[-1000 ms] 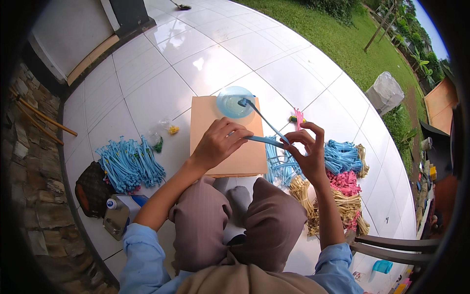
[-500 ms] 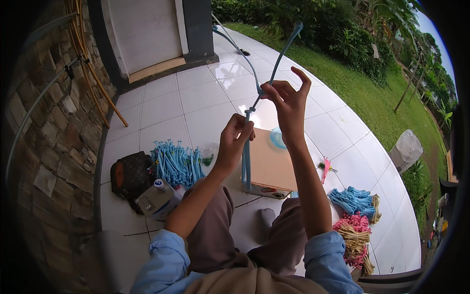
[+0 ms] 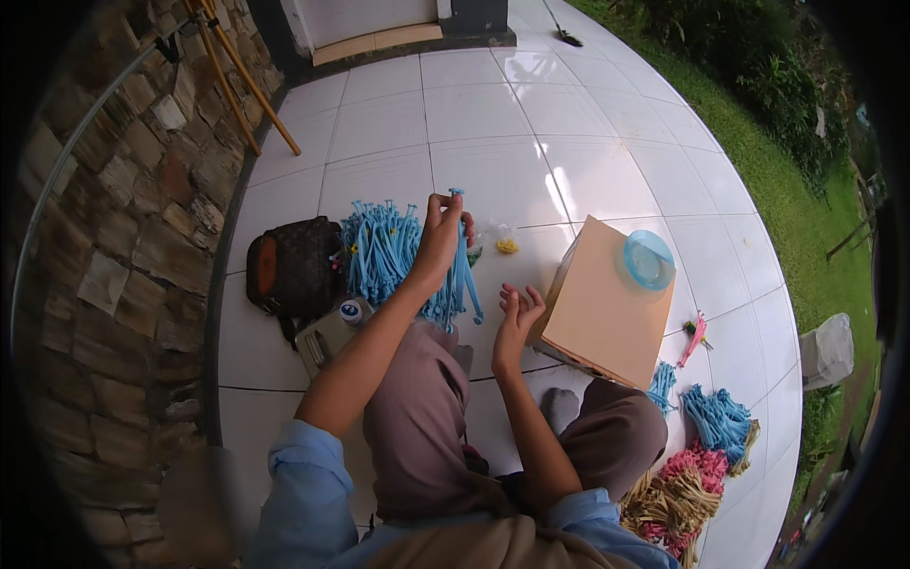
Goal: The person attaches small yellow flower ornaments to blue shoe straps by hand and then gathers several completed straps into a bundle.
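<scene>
My left hand (image 3: 442,239) is closed around a light-blue knotted cord (image 3: 464,284). Its knot pokes out above my fingers and its tails hang below them. Right behind that hand lies a big pile of similar blue cords (image 3: 379,254) on the floor. My right hand (image 3: 518,318) is empty, its fingers apart and half curled, beside the left edge of a cardboard box (image 3: 599,303). A translucent blue bowl (image 3: 648,260) rests on the box's top.
A dark bag (image 3: 296,267) and a white-capped container (image 3: 351,312) stand left of the pile. Yellow bits in clear plastic (image 3: 507,245) lie beyond my hands. At right are a pink-and-green tool (image 3: 696,332), blue bundles (image 3: 718,422) and pink-and-tan bundles (image 3: 678,488). A stone wall (image 3: 133,256) borders the left.
Both hands have come down and apart. My right hand has let go of the blue cord, while my left has carried it over to the pile. The view has tilted down.
</scene>
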Demonstrator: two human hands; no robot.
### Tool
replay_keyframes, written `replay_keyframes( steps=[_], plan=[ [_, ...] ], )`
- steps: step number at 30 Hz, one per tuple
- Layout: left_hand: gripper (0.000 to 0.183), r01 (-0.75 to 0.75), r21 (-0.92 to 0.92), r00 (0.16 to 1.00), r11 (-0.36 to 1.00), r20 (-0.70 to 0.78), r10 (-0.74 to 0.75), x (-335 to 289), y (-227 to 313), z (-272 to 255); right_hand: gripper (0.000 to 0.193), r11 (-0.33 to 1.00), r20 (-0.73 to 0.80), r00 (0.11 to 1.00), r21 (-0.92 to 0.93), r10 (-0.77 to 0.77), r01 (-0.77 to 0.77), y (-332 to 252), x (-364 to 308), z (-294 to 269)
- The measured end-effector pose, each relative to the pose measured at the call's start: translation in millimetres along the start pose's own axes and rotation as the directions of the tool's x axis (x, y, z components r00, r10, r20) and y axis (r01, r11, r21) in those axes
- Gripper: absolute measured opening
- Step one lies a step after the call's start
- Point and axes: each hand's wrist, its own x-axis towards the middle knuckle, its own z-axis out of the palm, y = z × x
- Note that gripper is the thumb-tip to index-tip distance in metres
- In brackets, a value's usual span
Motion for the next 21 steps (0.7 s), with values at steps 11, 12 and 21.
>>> replay_keyframes(
  steps=[11,12,21],
  plan=[
    [0.042,0.596,0.115,0.803,0.794,-0.075,-0.592,69.7,-191.2,25.1,0.064,0.908,0.131,0.913,-0.229,0.387,-0.352,92.6,37.4,-30.5],
    [0.048,0.663,0.198,0.744,0.722,-0.066,-0.665,65.4,-210.3,26.2,0.064,0.894,0.063,0.923,-0.281,0.380,-0.349,104.2,40.4,-37.8],
    [0.043,0.384,0.458,0.918,0.802,-0.092,-0.387,33.3,-337.1,33.5,0.059,0.842,0.015,0.980,-0.515,0.198,-0.162,168.1,52.8,-71.7]
  ],
)
